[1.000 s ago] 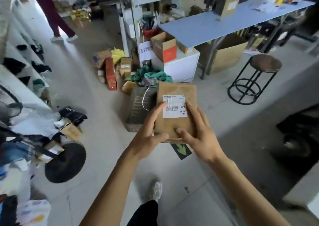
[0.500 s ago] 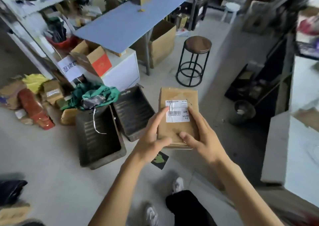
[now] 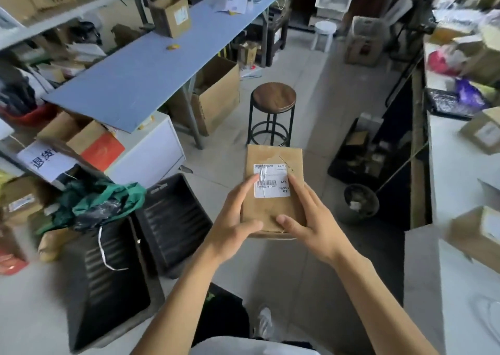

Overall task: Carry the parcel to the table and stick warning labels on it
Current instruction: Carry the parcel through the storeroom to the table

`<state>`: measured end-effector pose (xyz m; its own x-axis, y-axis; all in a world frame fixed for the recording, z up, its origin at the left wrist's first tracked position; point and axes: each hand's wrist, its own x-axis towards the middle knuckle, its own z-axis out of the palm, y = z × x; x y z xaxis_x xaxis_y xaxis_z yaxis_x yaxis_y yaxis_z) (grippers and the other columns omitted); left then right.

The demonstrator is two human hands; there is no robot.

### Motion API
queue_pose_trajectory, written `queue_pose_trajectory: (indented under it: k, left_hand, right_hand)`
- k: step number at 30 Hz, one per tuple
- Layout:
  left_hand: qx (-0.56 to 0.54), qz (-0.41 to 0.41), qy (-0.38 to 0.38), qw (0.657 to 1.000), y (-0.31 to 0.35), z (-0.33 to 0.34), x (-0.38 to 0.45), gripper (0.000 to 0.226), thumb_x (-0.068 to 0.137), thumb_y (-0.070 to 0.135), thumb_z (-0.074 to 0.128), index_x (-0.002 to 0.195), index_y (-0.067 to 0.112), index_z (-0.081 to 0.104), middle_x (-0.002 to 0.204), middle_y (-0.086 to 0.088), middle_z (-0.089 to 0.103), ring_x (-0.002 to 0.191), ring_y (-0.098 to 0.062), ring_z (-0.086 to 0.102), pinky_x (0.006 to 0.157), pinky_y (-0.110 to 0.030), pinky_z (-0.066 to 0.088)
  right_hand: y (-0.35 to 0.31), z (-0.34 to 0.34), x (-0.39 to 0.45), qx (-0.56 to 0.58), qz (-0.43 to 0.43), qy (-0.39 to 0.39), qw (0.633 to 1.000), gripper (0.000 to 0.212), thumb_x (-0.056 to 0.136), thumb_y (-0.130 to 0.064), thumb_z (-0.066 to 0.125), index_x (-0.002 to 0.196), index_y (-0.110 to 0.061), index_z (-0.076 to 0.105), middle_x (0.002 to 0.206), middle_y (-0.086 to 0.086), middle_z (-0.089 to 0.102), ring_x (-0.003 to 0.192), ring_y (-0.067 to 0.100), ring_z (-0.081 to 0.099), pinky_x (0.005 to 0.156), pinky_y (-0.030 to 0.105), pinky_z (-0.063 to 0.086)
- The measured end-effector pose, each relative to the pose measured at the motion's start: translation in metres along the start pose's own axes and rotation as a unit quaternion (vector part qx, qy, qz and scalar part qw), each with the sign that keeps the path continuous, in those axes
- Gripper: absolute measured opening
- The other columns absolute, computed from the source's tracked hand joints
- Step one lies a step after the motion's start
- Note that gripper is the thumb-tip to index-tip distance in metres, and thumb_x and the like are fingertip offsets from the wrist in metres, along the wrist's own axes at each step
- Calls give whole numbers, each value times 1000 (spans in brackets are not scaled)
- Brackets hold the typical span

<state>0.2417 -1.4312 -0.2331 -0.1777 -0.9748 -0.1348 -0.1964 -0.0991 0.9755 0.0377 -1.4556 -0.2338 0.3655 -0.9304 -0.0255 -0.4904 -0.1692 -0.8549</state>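
The parcel (image 3: 273, 211) is a flat brown cardboard box with a white barcode shipping label (image 3: 271, 181) on top. I hold it in front of me above the floor. My left hand (image 3: 234, 224) grips its left edge, thumb on the near top face. My right hand (image 3: 311, 219) grips the right edge the same way. A long blue-grey table (image 3: 151, 67) stretches away at the upper left. No warning labels are visible.
A round wooden stool (image 3: 273, 97) stands just beyond the parcel. Two black crates (image 3: 173, 219) sit on the floor at the left. An open cardboard box (image 3: 170, 16) rests on the blue table. A white counter (image 3: 465, 192) with boxes runs along the right.
The view has swung to the right and forward: the blue table and stool are closer and the right counter has come into view. Both hands keep the same grip on the parcel.
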Motion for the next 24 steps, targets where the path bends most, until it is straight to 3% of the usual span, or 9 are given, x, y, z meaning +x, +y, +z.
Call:
queue_pose_trajectory:
  k: [2, 5, 9, 14, 18, 24]
  left_hand:
    - [0, -7, 2, 1000, -1, -6, 28, 83, 74, 16, 58, 145, 50, 33, 154, 18, 33, 142, -2, 33, 116, -34, 35]
    - [-5, -21, 6, 1000, -6, -21, 71, 83, 74, 15, 57, 145, 52, 33, 155, 15, 33, 143, -7, 34, 117, -43, 36]
    - [-17, -27, 24, 999, -10, -45, 134, 83, 75, 14, 56, 144, 54, 32, 155, 15, 33, 142, -9, 36, 116, -46, 38]
    - [-29, -19, 34, 999, -11, -91, 237, 83, 76, 14, 57, 144, 55, 32, 155, 14, 33, 142, -11, 37, 114, -48, 40]
    - [-34, -8, 37, 999, -1, -131, 315, 84, 74, 12, 56, 145, 51, 33, 156, 13, 34, 144, -10, 35, 117, -47, 35]
    - [-42, -1, 36, 998, 11, -183, 417, 84, 75, 13, 58, 145, 51, 33, 155, 11, 34, 143, -10, 36, 117, -46, 37]
  right_hand:
    - [8, -8, 27, 0, -3, 0, 1000, 78, 87, -52, 60, 150, -46, 14, 158, -18, 22, 140, -2, 28, 110, 18, 29]
    - [18, -18, 72, 10, -9, -3, 1000, 73, 89, -49, 58, 149, -48, 17, 156, -20, 26, 138, -2, 31, 96, 8, 41]
    - [30, -28, 147, 8, -22, -19, 1000, 72, 90, -49, 59, 148, -51, 17, 156, -18, 27, 139, 1, 34, 91, 25, 54]
    - [36, -40, 258, 0, -26, -11, 1000, 72, 88, -51, 61, 145, -56, 17, 155, -21, 28, 134, 1, 39, 91, 32, 54]
    - [29, -52, 346, 3, -14, 14, 1000, 71, 86, -50, 62, 144, -56, 22, 153, -21, 31, 132, 0, 40, 102, 37, 48]
    - [25, -64, 458, 24, -3, 26, 999, 68, 87, -46, 63, 142, -58, 25, 155, -17, 29, 135, -2, 35, 106, 18, 38]
